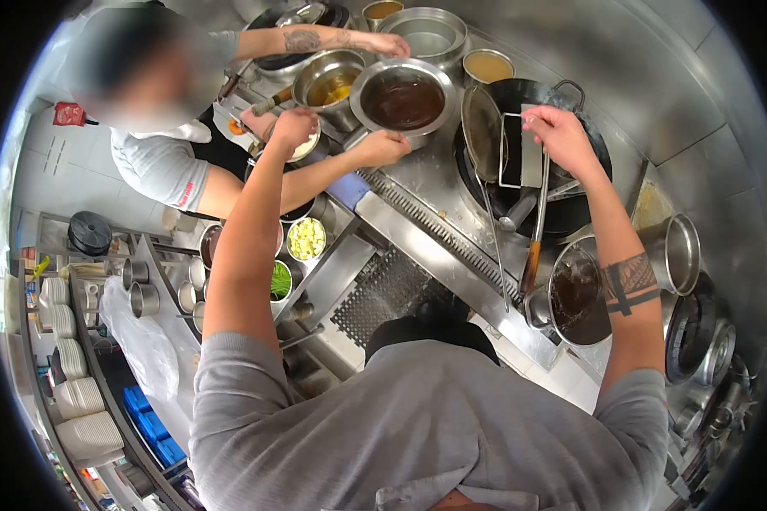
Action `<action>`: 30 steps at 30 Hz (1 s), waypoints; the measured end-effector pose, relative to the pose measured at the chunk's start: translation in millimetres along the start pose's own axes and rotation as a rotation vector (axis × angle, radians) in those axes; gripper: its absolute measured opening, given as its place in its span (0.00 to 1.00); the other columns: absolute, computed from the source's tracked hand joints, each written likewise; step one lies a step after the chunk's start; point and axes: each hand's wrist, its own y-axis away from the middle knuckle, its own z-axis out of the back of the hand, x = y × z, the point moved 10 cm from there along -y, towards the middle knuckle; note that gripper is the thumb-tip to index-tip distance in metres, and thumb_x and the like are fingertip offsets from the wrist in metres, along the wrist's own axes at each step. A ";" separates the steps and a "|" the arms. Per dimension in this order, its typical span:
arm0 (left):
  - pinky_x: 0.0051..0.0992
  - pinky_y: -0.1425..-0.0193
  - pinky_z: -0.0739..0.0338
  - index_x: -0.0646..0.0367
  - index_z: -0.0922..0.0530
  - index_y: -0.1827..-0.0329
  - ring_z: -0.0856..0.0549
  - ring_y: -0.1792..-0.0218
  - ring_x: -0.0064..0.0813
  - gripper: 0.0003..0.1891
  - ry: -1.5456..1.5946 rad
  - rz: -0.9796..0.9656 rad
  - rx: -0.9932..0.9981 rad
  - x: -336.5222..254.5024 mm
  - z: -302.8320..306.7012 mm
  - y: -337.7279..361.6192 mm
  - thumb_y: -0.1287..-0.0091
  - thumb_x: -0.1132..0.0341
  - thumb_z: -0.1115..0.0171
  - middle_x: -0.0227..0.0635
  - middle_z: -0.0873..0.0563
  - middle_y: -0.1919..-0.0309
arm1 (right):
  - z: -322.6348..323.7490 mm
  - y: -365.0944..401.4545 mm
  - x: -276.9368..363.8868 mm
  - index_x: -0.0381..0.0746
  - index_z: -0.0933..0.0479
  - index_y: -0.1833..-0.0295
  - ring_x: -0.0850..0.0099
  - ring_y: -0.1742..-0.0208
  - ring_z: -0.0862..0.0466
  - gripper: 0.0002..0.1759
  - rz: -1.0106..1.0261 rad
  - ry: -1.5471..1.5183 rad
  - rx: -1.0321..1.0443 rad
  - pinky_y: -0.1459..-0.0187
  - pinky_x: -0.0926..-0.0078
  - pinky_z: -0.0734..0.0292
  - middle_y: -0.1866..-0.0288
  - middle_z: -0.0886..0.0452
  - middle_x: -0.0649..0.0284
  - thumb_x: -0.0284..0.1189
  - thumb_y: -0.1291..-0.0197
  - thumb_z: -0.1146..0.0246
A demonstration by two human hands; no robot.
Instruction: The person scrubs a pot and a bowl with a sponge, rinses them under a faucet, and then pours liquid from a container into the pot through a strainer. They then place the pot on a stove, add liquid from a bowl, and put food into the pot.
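Note:
My left hand point(296, 129) is at the left of the stove, closed, with its fingers down at a small container of white contents point(305, 148). What the fingers hold, if anything, is hidden. Over the black wok point(601, 140), my right hand point(562, 140) is closed in a pinch beside a flat metal rack point(511, 153). Whether it grips the rack or something small I cannot make out. Just below that hand, a wooden-handled ladle point(534, 247) leans across the wok's rim. A round strainer point(482, 132) rests at the wok's left side.
A co-worker at left has both hands on a steel bowl of dark liquid point(400, 102). Behind stand a pot of water point(426, 36) and a pot of yellow liquid point(331, 85). A pot of dark sauce point(578, 294) sits near my right forearm. Chopped vegetables point(306, 239) are at left.

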 end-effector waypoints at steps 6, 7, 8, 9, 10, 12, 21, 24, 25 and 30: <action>0.26 0.67 0.21 0.64 0.12 0.53 0.14 0.69 0.23 0.11 -0.055 -0.042 0.033 -6.2 -8.8 -4.4 0.34 0.69 0.36 0.32 0.10 0.66 | 12.7 -17.3 5.9 0.36 0.14 0.46 0.74 0.61 0.15 0.14 0.071 0.118 0.007 0.53 0.73 0.20 0.59 0.10 0.63 0.32 0.30 0.36; 0.26 0.68 0.21 0.64 0.12 0.56 0.14 0.71 0.24 0.10 -0.072 -0.057 0.020 -14.3 -14.3 -4.4 0.35 0.69 0.35 0.33 0.11 0.69 | 12.2 -27.9 8.2 0.36 0.14 0.47 0.73 0.59 0.15 0.14 0.102 0.131 0.005 0.51 0.72 0.20 0.58 0.10 0.62 0.32 0.31 0.35; 0.26 0.70 0.22 0.64 0.11 0.59 0.14 0.73 0.24 0.09 -0.087 -0.064 0.008 -19.2 -21.3 -5.6 0.35 0.69 0.35 0.34 0.11 0.71 | 10.4 -39.9 6.3 0.36 0.14 0.47 0.73 0.59 0.15 0.14 0.096 0.135 0.005 0.51 0.72 0.20 0.58 0.10 0.62 0.32 0.31 0.35; 0.26 0.70 0.22 0.64 0.11 0.59 0.14 0.73 0.24 0.09 -0.084 -0.056 0.017 -20.2 -26.5 -16.0 0.35 0.69 0.35 0.34 0.11 0.71 | 6.2 -51.8 5.8 0.35 0.14 0.47 0.72 0.57 0.14 0.13 0.096 0.157 0.003 0.49 0.71 0.20 0.58 0.10 0.62 0.31 0.31 0.35; 0.25 0.71 0.22 0.64 0.12 0.59 0.15 0.74 0.24 0.08 -0.171 -0.092 0.065 -22.3 -35.9 -29.7 0.34 0.69 0.35 0.33 0.12 0.72 | 0.7 -63.9 5.4 0.35 0.14 0.47 0.72 0.54 0.13 0.13 0.092 0.180 0.005 0.47 0.71 0.20 0.57 0.10 0.61 0.31 0.31 0.35; 0.25 0.72 0.23 0.63 0.13 0.59 0.16 0.74 0.23 0.08 -0.252 -0.116 0.137 -14.4 -55.2 -49.4 0.32 0.68 0.36 0.32 0.13 0.73 | -10.1 -89.4 3.7 0.34 0.14 0.47 0.72 0.52 0.13 0.15 0.043 0.188 0.016 0.45 0.71 0.20 0.55 0.09 0.61 0.31 0.32 0.35; 0.32 0.74 0.15 0.69 0.15 0.59 0.13 0.75 0.32 0.09 0.066 0.048 0.294 31.7 -109.1 -123.6 0.32 0.73 0.41 0.42 0.12 0.70 | -33.6 -199.2 -27.6 0.34 0.12 0.50 0.73 0.57 0.15 0.14 -0.181 0.172 -0.103 0.49 0.71 0.20 0.60 0.11 0.64 0.28 0.39 0.34; 0.31 0.73 0.14 0.70 0.16 0.58 0.14 0.75 0.32 0.08 0.199 0.127 0.290 35.7 -120.7 -123.1 0.31 0.74 0.42 0.43 0.14 0.69 | -42.3 -227.3 -45.7 0.35 0.12 0.52 0.72 0.57 0.14 0.13 -0.245 0.189 -0.116 0.50 0.71 0.20 0.61 0.11 0.62 0.29 0.41 0.33; 0.31 0.74 0.15 0.70 0.17 0.59 0.14 0.75 0.33 0.08 0.199 0.147 0.264 42.5 -124.4 -127.5 0.31 0.74 0.42 0.43 0.14 0.69 | -47.6 -238.8 -51.7 0.35 0.11 0.53 0.71 0.57 0.14 0.13 -0.250 0.212 -0.096 0.51 0.70 0.20 0.61 0.10 0.61 0.28 0.42 0.33; 0.30 0.78 0.18 0.73 0.19 0.57 0.13 0.77 0.34 0.08 0.213 0.137 0.319 46.9 -146.2 -127.1 0.31 0.77 0.43 0.44 0.15 0.70 | -84.7 -282.9 -52.3 0.39 0.11 0.58 0.53 0.52 0.12 0.13 -0.055 0.767 0.085 0.47 0.58 0.17 0.55 0.10 0.53 0.33 0.42 0.36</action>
